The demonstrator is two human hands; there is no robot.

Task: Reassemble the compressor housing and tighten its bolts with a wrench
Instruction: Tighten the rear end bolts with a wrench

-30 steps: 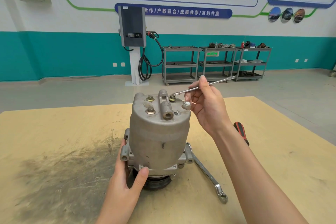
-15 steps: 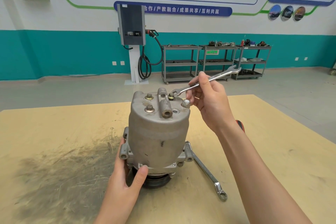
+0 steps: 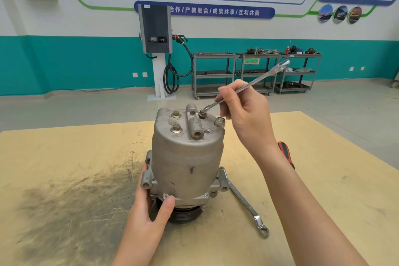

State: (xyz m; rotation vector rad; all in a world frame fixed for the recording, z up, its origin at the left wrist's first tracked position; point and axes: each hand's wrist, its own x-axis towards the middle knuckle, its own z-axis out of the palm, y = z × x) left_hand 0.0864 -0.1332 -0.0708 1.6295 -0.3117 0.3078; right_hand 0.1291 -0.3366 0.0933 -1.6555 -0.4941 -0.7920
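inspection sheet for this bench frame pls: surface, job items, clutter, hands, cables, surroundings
Surface: wooden table, dark smudge at left.
Job's things: compressor housing upright; wrench on rear bolt; two bolts at left; front right hole bare.
Clutter: spare wrench, red-handled tool.
Grippers: left hand grips housing base; right hand holds wrench.
Cables: charger cable at wall.
Surroundings: three metal carts, wall posters.

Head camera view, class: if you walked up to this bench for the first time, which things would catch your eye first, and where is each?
The tall grey cast-metal compressor housing stands upright mid-table, its base gripped by the left hand. On its top, the right hand holds a slim silver wrench set on a brass-coloured bolt. A longer silver ring spanner lies on the tan wooden table, right of the housing.
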